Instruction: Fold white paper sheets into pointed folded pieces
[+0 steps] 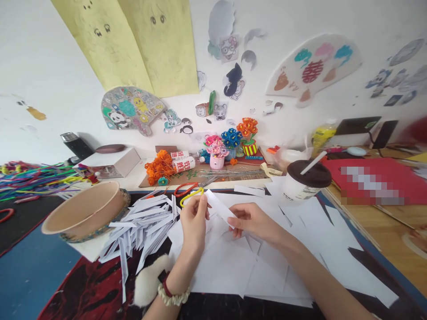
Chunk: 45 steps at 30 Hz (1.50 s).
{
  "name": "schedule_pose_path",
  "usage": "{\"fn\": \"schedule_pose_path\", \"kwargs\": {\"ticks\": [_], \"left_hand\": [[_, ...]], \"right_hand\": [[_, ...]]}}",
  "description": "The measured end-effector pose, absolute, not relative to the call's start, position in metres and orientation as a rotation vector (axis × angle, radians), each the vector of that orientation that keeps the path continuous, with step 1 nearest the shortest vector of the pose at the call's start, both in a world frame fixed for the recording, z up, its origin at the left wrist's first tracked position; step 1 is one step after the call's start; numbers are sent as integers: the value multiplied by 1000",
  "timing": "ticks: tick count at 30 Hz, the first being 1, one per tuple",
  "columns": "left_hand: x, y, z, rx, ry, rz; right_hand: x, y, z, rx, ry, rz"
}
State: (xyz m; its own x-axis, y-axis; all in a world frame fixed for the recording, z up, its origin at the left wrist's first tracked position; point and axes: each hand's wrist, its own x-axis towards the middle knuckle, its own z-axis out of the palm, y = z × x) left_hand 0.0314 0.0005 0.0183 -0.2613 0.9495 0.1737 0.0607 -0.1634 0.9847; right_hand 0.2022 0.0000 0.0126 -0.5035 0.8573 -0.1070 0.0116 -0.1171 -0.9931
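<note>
A narrow white paper strip (218, 207) is held between my two hands above the loose sheets. My left hand (196, 213) pinches its upper left end between thumb and fingers. At the strip's lower right end, my right hand (245, 218) grips it, thumb on top and fingers curled beneath. White paper sheets (230, 271) lie spread under and to the right of both hands. To the left is a heap of folded white paper strips (143, 226). Red-handled scissors (187, 189) and a yellow loop (191, 195) lie just behind my left hand.
A beige bowl (83, 209) stands at the left, beside colourful pipe cleaners (30, 182). A lidded cup with a straw (305, 180) stands at the right, near a red packet (376, 178). Flower pots (217, 161) and bottles (183, 164) line the back.
</note>
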Motion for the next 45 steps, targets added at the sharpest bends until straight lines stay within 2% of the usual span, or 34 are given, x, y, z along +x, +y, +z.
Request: {"fn": "schedule_pose_path", "kwargs": {"ticks": [7, 14, 18, 25, 28, 34, 45], "left_hand": [[38, -4, 20, 1280, 1167, 1213], [41, -7, 18, 1272, 1184, 1182], [33, -3, 21, 1212, 1201, 1279], [5, 12, 26, 1063, 1342, 1701], [9, 11, 26, 1156, 1357, 1599], [31, 0, 20, 1352, 1182, 1161], [27, -2, 20, 1431, 1256, 1197]], "right_hand": [[204, 0, 16, -1105, -1433, 1533], [204, 0, 14, -1076, -1486, 1554], [203, -3, 17, -1064, -1514, 1576], [206, -4, 15, -1071, -1581, 1662], [206, -4, 16, -1103, -1536, 1593], [206, -4, 20, -1106, -1555, 1554], [204, -3, 14, -1062, -1627, 1599]]}}
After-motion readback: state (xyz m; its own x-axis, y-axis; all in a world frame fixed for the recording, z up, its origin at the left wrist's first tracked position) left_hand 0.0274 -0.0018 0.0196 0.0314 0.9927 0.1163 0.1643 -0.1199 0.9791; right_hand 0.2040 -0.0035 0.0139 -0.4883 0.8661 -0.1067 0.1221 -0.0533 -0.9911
